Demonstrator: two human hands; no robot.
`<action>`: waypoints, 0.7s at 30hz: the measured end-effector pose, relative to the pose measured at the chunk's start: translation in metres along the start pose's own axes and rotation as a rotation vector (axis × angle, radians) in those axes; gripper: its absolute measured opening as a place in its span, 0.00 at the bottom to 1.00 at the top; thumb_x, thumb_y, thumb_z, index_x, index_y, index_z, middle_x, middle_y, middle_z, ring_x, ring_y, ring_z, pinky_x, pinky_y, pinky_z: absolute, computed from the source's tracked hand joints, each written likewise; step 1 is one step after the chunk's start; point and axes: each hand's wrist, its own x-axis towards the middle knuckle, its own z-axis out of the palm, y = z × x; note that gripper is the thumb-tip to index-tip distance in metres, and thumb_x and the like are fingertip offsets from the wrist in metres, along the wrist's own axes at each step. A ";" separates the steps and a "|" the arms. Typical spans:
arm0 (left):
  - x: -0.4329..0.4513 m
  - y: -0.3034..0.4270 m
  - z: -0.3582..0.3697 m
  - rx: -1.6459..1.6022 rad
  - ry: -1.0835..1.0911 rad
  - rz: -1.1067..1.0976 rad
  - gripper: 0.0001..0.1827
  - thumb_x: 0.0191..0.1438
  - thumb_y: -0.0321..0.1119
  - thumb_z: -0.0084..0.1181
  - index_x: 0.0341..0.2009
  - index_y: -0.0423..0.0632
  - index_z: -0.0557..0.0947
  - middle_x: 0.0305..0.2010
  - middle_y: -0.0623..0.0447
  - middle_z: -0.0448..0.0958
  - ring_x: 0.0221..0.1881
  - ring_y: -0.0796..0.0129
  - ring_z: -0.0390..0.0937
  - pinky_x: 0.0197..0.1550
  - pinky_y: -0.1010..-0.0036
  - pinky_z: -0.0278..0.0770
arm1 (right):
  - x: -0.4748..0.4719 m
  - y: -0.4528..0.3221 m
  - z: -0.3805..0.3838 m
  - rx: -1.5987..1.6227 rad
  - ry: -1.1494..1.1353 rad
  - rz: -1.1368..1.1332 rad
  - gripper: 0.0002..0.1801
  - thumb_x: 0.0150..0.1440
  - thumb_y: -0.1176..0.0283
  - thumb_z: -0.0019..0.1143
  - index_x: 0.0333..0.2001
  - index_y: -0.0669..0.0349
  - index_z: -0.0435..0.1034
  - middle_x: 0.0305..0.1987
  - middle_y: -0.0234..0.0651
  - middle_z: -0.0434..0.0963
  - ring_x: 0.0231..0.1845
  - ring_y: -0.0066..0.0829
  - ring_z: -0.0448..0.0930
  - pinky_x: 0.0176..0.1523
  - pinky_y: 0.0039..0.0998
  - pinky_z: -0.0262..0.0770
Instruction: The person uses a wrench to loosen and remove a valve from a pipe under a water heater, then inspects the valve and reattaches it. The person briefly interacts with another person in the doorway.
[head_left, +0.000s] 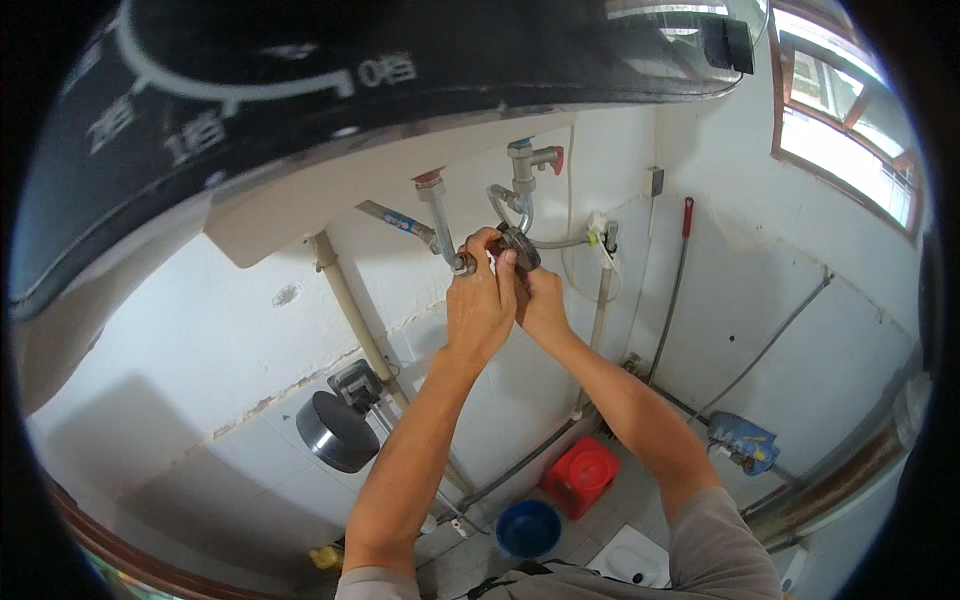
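Note:
Under a wall-mounted water heater (450, 90), both my hands are raised to its pipework. My left hand (484, 292) has its fingers on a dark round fitting (519, 249), beside the lower end of a metal pipe (442, 225) that comes down from a red-collared outlet. My right hand (541, 296) is just below and to the right, partly behind the fitting, its fingers mostly hidden. Above stands a metal valve (523, 161) with a red handle, joined to a curved pipe. A metal pipe with a blue label (397, 221) slants in from the left.
A toilet brush holder (337, 431) is on the wall at lower left. Below are a blue basin (528, 529), a red plastic stool (581, 476) and a white squat toilet (632, 559). A red-handled stick (684, 247) leans at the right, under a window (847, 142).

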 end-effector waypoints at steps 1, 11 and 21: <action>0.000 0.002 0.001 0.008 0.023 0.017 0.16 0.63 0.37 0.45 0.52 0.42 0.67 0.44 0.37 0.73 0.44 0.41 0.73 0.46 0.55 0.71 | 0.004 -0.003 0.001 -0.004 -0.025 0.050 0.14 0.61 0.71 0.51 0.50 0.61 0.73 0.29 0.36 0.79 0.27 0.18 0.73 0.33 0.24 0.71; -0.016 0.006 0.012 -0.168 0.121 -0.052 0.21 0.65 0.40 0.44 0.57 0.42 0.66 0.49 0.40 0.72 0.52 0.52 0.71 0.53 0.60 0.69 | 0.014 0.015 0.007 0.298 -0.034 0.022 0.10 0.61 0.72 0.50 0.44 0.63 0.73 0.30 0.29 0.77 0.30 0.16 0.71 0.32 0.25 0.70; -0.019 0.016 0.006 -0.588 0.102 -0.331 0.21 0.65 0.44 0.47 0.54 0.42 0.69 0.47 0.46 0.72 0.43 0.65 0.73 0.44 0.69 0.73 | -0.021 0.002 -0.041 -0.175 -0.212 0.096 0.11 0.61 0.69 0.50 0.38 0.68 0.72 0.22 0.45 0.75 0.23 0.31 0.75 0.30 0.34 0.71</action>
